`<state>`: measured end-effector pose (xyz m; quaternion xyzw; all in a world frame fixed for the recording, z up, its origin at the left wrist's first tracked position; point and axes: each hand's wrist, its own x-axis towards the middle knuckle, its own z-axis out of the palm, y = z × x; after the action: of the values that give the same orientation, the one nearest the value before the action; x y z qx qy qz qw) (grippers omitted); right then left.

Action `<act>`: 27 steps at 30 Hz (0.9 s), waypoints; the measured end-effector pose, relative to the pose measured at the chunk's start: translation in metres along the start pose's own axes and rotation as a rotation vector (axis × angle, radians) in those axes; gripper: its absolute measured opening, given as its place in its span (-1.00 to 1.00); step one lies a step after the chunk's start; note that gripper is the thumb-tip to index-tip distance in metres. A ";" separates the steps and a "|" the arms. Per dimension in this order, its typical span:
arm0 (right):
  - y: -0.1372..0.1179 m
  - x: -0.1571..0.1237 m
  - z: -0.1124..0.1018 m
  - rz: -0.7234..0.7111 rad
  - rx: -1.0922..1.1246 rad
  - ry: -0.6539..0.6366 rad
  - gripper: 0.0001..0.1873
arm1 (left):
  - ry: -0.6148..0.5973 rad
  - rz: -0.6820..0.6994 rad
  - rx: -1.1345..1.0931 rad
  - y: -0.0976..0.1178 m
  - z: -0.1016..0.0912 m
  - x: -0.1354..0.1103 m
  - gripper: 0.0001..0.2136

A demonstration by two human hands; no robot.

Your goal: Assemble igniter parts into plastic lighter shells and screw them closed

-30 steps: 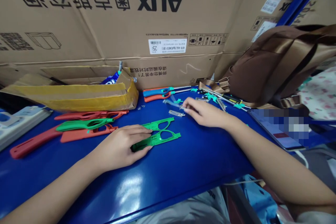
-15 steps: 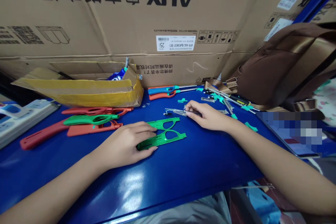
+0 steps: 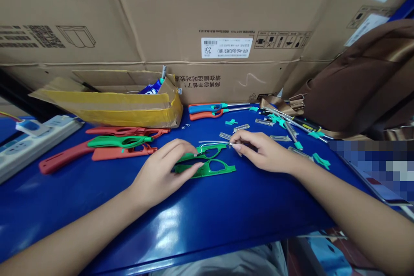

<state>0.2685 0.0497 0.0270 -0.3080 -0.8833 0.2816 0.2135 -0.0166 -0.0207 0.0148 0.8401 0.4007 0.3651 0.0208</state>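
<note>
Two green plastic lighter casing halves, the upper and the lower, lie side by side on the blue table, inner sides up. My left hand hovers at their left ends, thumb and forefinger apart; its fingers hide part of the casings. At the right end of the upper half, my right hand pinches a small part with a thin white wire. The wire runs left over the casing toward my left fingertips. What the right fingertips cover is hidden.
Red and green lighter casings lie left, by a power strip and a yellow-taped carton. Blue and orange long lighters, clear fuel tanks and turquoise pieces lie behind and right. A brown bag stands at right.
My right hand has brought the wired part left and nearer, from among the clear tanks to over the upper green casing. My left hand's thumb and forefinger have come off the casings and spread.
</note>
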 end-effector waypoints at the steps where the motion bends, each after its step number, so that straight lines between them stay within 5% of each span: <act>1: -0.001 0.000 0.000 0.002 0.007 -0.018 -0.83 | 0.014 -0.009 0.010 0.001 0.001 0.000 -0.86; 11: -0.006 -0.001 -0.002 0.016 0.055 -0.108 -0.84 | 0.018 0.042 -0.079 0.000 0.002 -0.003 -0.88; 19: -0.003 -0.003 -0.005 -0.012 0.029 -0.112 -0.86 | 0.001 -0.526 -0.644 0.008 0.011 0.003 -0.80; 27: -0.003 -0.002 -0.007 -0.087 -0.005 -0.190 -0.78 | -0.071 -0.633 -0.777 0.006 0.008 0.005 -0.74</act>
<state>0.2726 0.0492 0.0339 -0.2417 -0.9129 0.2975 0.1402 -0.0053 -0.0194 0.0143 0.6194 0.4693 0.4342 0.4556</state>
